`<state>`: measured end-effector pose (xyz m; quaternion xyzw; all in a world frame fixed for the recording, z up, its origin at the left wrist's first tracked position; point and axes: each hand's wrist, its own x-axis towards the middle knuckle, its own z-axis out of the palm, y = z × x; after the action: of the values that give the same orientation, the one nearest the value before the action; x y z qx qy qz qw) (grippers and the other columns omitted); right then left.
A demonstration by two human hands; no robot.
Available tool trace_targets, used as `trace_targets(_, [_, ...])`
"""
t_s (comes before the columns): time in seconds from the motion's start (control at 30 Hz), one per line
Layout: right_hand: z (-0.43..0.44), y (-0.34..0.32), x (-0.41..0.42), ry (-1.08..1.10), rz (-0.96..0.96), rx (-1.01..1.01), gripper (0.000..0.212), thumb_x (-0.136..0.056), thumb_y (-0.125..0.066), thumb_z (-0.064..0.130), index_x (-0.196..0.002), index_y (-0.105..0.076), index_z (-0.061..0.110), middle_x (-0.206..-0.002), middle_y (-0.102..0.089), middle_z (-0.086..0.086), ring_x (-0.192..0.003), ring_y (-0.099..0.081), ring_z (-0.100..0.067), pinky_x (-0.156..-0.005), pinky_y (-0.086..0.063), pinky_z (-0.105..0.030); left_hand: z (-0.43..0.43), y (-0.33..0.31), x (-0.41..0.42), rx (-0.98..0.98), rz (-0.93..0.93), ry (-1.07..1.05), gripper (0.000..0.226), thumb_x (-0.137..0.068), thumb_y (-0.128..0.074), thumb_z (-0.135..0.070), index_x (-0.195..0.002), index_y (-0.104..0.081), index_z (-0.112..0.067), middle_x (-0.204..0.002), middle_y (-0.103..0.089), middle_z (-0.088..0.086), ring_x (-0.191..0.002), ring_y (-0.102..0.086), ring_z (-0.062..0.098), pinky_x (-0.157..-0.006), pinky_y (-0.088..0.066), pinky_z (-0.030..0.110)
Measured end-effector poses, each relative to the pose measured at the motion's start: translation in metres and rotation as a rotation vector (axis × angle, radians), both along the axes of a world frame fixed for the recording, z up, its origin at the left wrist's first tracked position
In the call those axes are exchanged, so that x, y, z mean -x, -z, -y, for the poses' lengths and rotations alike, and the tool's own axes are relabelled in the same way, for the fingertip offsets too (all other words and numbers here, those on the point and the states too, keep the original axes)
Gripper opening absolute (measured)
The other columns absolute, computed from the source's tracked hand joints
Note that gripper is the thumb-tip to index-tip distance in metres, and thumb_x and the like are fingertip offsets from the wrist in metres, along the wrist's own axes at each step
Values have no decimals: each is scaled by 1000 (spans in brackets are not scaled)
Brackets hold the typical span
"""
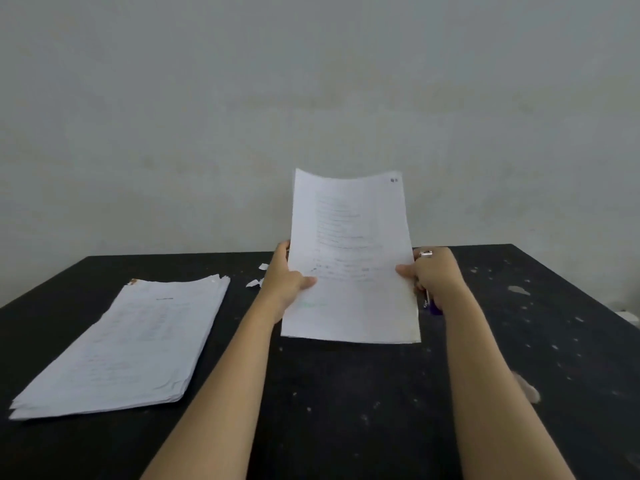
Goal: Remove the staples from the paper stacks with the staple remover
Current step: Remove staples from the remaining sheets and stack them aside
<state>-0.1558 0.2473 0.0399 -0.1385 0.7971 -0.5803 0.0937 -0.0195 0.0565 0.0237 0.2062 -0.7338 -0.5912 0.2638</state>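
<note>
Left hand [287, 275] and right hand [434, 271] pinch upright paper stack [349, 237] sides, right also clutching staple remover [431, 304]; stack's long axis 12-to-6 o'clock.

We see a matt black desk [346, 393], rough and pale-flecked; a flat stack of white paper [131, 341], matt; thin white paper sheets [349, 258], smooth; a staple remover [434, 309] of glossy purple plastic and shiny metal.

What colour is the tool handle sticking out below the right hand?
Purple; the handle shows best in the head view.
</note>
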Motion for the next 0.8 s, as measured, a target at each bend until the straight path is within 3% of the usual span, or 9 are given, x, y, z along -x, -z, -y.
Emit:
trace_targets(0.13, [19, -14, -28, -27, -146, 116, 15, -80, -68, 3, -93, -65, 9, -90, -65, -8, -70, -60, -24, -45, -45, -23, 16, -17, -24, 133, -156, -55, 54, -78, -71, -7, -122, -44, -24, -111, -57, -10, -101, -54, 9, -77, -45, 20])
trace_targets(0.23, [23, -14, -42, -61, -176, 178, 21, -73, -75, 9, -91, -66, 13, -85, -65, -3, -63, -57, -18, -35, -41, -16, 28, -16, -46, 72, -277, -130, 42, -77, -74, -24, -113, -53, -26, -105, -64, -14, -96, -61, 5, -73, -49, 20])
trace_targets(0.33, [29, -10, -55, -63, -156, 254, 24, -72, -79, 24, -90, -65, 14, -86, -66, -2, -68, -60, -18, -38, -42, -16, 34, -14, -59, 8, -336, -153, 45, -76, -74, -35, -116, -57, -22, -108, -67, -9, -98, -63, 8, -78, -51, 25])
trace_targets(0.43, [40, -7, -64, -99, -174, 300, 21, -78, -75, 26, -92, -67, 13, -90, -68, -4, -72, -61, -19, -42, -46, -21, 34, -23, -59, -1, -343, -173, 35, -79, -68, -44, -108, -61, -28, -102, -69, -10, -95, -65, 7, -73, -50, 23])
trace_targets(0.6, [57, -9, -74, -52, -230, 293, 8, -87, -65, 22, -83, -58, 23, -86, -61, 6, -66, -55, -14, -38, -42, -16, 39, -38, -61, 164, -351, -276, 27, -80, -69, -41, -100, -60, -24, -96, -67, -11, -88, -65, 6, -64, -49, 16])
trace_targets(0.7, [59, -10, -74, -74, -232, 250, 6, -87, -64, 23, -89, -59, 20, -84, -61, 6, -65, -55, -15, -39, -42, -18, 46, -50, -64, 141, -423, -264, 23, -83, -65, -40, -99, -58, -26, -96, -67, -10, -86, -65, 6, -64, -50, 18])
trace_targets(0.8, [61, -9, -75, -91, -251, 250, 7, -88, -63, 22, -91, -59, 17, -84, -61, 3, -63, -54, -15, -37, -41, -17, 45, -52, -60, 132, -380, -234, 22, -91, -53, -41, -101, -53, -22, -94, -63, -9, -84, -61, 5, -63, -46, 19])
